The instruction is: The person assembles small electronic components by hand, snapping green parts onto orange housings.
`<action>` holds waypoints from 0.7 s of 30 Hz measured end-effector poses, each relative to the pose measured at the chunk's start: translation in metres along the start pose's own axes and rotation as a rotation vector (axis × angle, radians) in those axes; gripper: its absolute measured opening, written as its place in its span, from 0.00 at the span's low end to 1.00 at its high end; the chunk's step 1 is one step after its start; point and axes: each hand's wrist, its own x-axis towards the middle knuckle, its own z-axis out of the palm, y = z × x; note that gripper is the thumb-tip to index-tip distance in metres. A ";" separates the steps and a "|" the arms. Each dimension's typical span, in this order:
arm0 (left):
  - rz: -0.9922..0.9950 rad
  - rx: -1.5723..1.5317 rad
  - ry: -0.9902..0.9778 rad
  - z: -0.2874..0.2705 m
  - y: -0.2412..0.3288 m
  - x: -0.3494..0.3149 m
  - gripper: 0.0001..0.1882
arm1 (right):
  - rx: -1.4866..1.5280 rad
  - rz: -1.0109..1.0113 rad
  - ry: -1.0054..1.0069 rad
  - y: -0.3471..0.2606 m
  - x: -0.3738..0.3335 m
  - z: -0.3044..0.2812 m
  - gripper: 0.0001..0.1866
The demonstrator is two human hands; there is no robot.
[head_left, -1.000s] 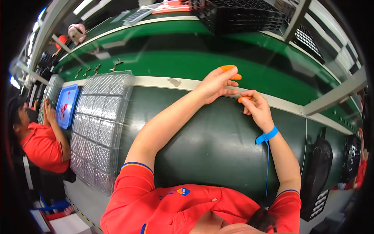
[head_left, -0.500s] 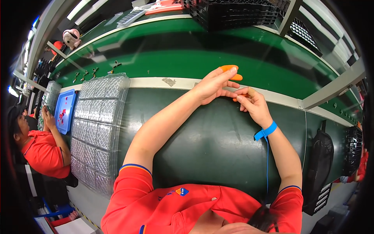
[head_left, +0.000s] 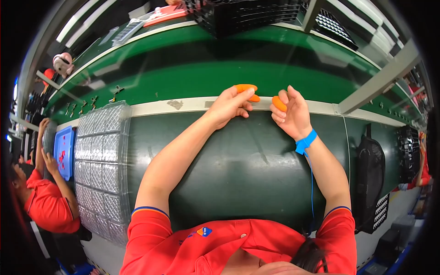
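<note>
My left hand (head_left: 230,106) hovers over the pale edge strip between the dark work mat (head_left: 220,174) and the green belt (head_left: 201,82). Orange finger cots (head_left: 247,87) cover two of its fingertips, and its thumb lies beside them. No object shows in it. To its right, my right hand (head_left: 295,113) is raised with the palm partly turned up, thumb apart and fingers loosely bent. One of its fingers wears an orange finger cot (head_left: 279,104). A blue wrist strap (head_left: 306,141) with a thin cord rings the right wrist. The hands are apart.
Clear plastic trays (head_left: 101,156) lie stacked on the left, beside a blue tray (head_left: 64,153) of red pieces and a co-worker (head_left: 48,201). Small metal parts (head_left: 82,107) sit on the belt. A black bag (head_left: 370,169) lies right; black crates (head_left: 243,18) stand beyond the belt.
My hands were together, with the right fingers at the left fingertips; now they have separated. The right hand has turned its palm up and shows an orange finger cot. The view has shifted slightly.
</note>
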 end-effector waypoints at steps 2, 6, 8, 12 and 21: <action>-0.010 0.022 -0.033 0.001 0.002 0.000 0.22 | 0.028 -0.006 0.008 -0.002 0.001 -0.003 0.20; 0.001 0.093 -0.069 0.003 0.004 0.000 0.20 | 0.058 -0.002 -0.006 -0.002 0.001 -0.007 0.21; 0.015 0.089 -0.073 0.003 0.002 0.000 0.21 | 0.051 -0.001 -0.002 -0.002 0.002 -0.006 0.21; 0.032 0.109 -0.072 0.002 0.001 0.000 0.23 | 0.051 0.010 -0.002 -0.001 0.002 -0.006 0.21; 0.044 0.109 -0.089 0.001 0.001 0.001 0.23 | 0.023 0.013 -0.011 0.000 0.001 -0.005 0.22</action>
